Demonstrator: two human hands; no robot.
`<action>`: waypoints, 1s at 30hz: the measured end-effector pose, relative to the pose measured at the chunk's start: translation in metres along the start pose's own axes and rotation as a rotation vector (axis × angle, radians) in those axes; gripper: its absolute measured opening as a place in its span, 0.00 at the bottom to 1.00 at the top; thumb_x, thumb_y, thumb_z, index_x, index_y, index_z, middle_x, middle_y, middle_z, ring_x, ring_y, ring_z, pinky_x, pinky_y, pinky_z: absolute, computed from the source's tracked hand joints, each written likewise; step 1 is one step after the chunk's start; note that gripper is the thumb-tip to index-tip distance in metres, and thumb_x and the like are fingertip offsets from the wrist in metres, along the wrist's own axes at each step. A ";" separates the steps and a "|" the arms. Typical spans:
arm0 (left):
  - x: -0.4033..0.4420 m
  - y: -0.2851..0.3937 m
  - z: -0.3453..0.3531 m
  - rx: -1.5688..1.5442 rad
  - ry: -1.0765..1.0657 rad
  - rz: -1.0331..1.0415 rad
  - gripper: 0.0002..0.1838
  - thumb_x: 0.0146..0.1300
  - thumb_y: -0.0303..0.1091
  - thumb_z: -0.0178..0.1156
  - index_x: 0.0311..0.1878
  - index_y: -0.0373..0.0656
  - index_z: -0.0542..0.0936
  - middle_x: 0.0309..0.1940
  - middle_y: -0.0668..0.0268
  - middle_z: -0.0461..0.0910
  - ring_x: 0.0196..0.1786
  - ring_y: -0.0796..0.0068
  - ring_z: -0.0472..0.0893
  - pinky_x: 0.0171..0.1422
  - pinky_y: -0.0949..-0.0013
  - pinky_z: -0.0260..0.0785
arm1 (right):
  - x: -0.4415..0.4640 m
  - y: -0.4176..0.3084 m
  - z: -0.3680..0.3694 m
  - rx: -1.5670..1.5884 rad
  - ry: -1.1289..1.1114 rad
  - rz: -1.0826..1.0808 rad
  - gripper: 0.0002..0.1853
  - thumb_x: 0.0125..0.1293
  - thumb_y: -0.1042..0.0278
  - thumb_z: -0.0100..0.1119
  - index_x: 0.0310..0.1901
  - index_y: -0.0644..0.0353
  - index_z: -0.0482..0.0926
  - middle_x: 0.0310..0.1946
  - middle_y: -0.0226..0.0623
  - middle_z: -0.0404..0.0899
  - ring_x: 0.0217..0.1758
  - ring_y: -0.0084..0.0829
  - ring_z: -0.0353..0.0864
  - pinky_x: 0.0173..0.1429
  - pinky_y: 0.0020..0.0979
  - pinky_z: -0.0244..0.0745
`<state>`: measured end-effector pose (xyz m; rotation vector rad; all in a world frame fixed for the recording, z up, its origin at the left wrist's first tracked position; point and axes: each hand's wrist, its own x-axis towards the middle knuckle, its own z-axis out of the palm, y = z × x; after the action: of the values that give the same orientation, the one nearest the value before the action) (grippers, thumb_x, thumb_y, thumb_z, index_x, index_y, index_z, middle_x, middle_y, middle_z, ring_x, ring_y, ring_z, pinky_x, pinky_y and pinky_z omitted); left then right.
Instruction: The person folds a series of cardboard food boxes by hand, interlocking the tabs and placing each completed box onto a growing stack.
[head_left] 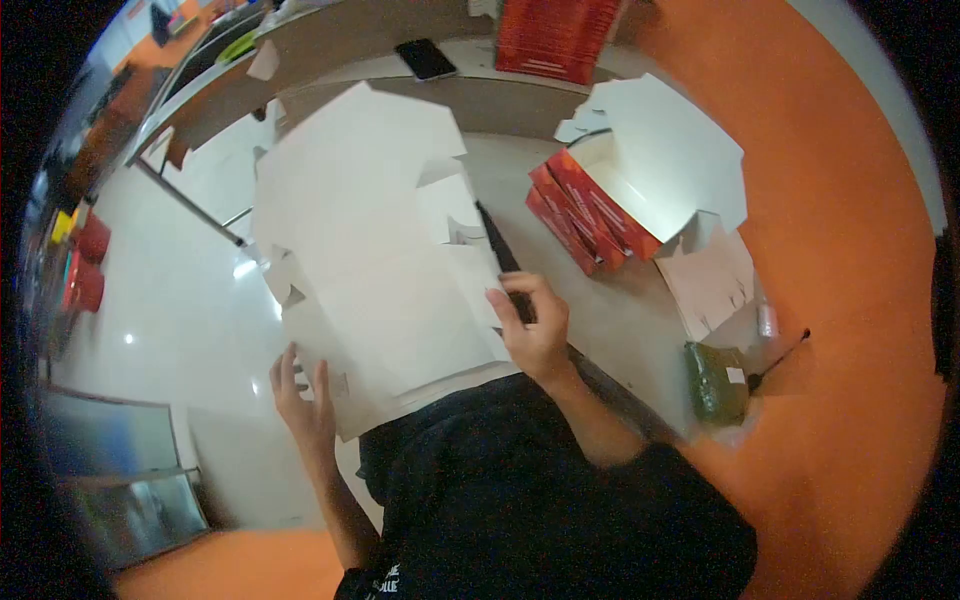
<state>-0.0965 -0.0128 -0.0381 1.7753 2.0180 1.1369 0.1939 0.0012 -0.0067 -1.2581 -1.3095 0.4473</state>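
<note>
One smooth white, notched cardboard sheet point(350, 220) | right hand point(538, 335) pinching its edge | left hand point(306, 405) spread at opposite edge

Single view, worn on person's head: looks forward and steeply down over black shirt point(560, 510) along lower edge; shirt and forearms nearest, left hand point(305, 400) and right hand point(540, 335) within close range, white cardboard blank point(370, 240) near and filling much of centre; red-and-white cartons point(600, 210) slightly beyond, to right; smartphone point(427, 59) farther forward, near top; red containers point(88, 270) distant at left; very wide lens, curved edges, dark corners
</note>
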 end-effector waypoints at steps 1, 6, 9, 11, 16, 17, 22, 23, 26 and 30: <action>0.002 0.000 -0.001 -0.083 0.010 -0.051 0.23 0.60 0.31 0.62 0.59 0.39 0.73 0.51 0.60 0.74 0.46 0.70 0.76 0.42 0.71 0.72 | -0.004 -0.004 -0.001 0.141 -0.072 0.186 0.08 0.62 0.69 0.63 0.37 0.63 0.74 0.27 0.35 0.78 0.31 0.28 0.79 0.38 0.28 0.74; 0.014 0.002 -0.026 -0.506 0.036 -0.233 0.17 0.62 0.30 0.61 0.52 0.34 0.74 0.43 0.62 0.78 0.44 0.75 0.76 0.48 0.73 0.67 | 0.002 -0.010 -0.009 0.504 -0.194 0.188 0.10 0.67 0.68 0.57 0.44 0.63 0.72 0.35 0.35 0.79 0.38 0.22 0.78 0.44 0.26 0.73; 0.014 0.013 -0.044 -0.589 0.113 -0.232 0.09 0.63 0.27 0.60 0.43 0.33 0.74 0.35 0.67 0.76 0.38 0.81 0.74 0.43 0.76 0.67 | 0.005 -0.014 0.001 0.835 -0.293 0.286 0.12 0.69 0.67 0.54 0.48 0.64 0.70 0.44 0.38 0.76 0.46 0.23 0.76 0.52 0.28 0.72; 0.007 0.032 -0.050 -0.579 0.200 -0.265 0.07 0.63 0.26 0.59 0.40 0.33 0.73 0.34 0.68 0.75 0.37 0.82 0.73 0.39 0.77 0.67 | 0.005 -0.016 0.006 0.860 -0.497 0.422 0.16 0.69 0.67 0.54 0.53 0.64 0.66 0.51 0.41 0.73 0.53 0.26 0.73 0.57 0.31 0.70; -0.016 0.036 -0.022 -0.391 0.241 0.092 0.06 0.62 0.24 0.58 0.39 0.33 0.73 0.36 0.59 0.75 0.44 0.70 0.75 0.44 0.72 0.72 | -0.019 -0.013 0.039 0.607 -0.720 0.469 0.20 0.62 0.68 0.61 0.53 0.64 0.67 0.49 0.43 0.74 0.48 0.34 0.77 0.52 0.34 0.74; -0.015 0.039 -0.020 -0.283 0.161 0.158 0.05 0.62 0.24 0.58 0.39 0.32 0.74 0.38 0.57 0.75 0.46 0.68 0.75 0.47 0.70 0.72 | -0.023 -0.011 0.044 0.470 -0.714 0.429 0.16 0.61 0.67 0.61 0.47 0.66 0.71 0.43 0.44 0.77 0.42 0.34 0.80 0.46 0.34 0.76; 0.008 0.036 -0.017 -0.064 -0.228 0.036 0.05 0.60 0.24 0.59 0.37 0.32 0.79 0.41 0.56 0.76 0.43 0.64 0.78 0.48 0.63 0.71 | -0.008 -0.010 0.048 -0.011 -0.719 0.132 0.12 0.64 0.70 0.57 0.43 0.71 0.75 0.27 0.42 0.80 0.30 0.23 0.78 0.36 0.28 0.75; 0.014 0.036 -0.016 -0.042 -0.300 -0.052 0.05 0.60 0.24 0.59 0.38 0.32 0.79 0.40 0.57 0.77 0.41 0.65 0.78 0.47 0.63 0.71 | -0.006 -0.009 0.049 -0.020 -0.721 0.092 0.12 0.64 0.70 0.57 0.43 0.71 0.75 0.27 0.42 0.79 0.29 0.23 0.78 0.35 0.28 0.74; 0.023 0.051 -0.017 -0.060 -0.258 0.026 0.09 0.60 0.26 0.60 0.43 0.34 0.78 0.37 0.60 0.78 0.34 0.69 0.79 0.37 0.69 0.70 | 0.005 -0.012 0.049 0.069 -0.753 0.165 0.12 0.63 0.68 0.59 0.43 0.69 0.76 0.26 0.40 0.80 0.28 0.21 0.78 0.34 0.26 0.74; 0.015 0.085 -0.015 -0.586 -0.390 -0.206 0.13 0.63 0.28 0.59 0.50 0.35 0.76 0.36 0.63 0.79 0.32 0.74 0.80 0.33 0.73 0.71 | 0.018 -0.032 0.048 0.172 -0.641 0.176 0.16 0.62 0.67 0.63 0.47 0.68 0.76 0.32 0.38 0.81 0.31 0.20 0.79 0.36 0.23 0.75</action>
<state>-0.0466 -0.0076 0.0333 1.3293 1.4122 1.0692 0.1450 0.0261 0.0187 -1.1271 -1.6463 1.1327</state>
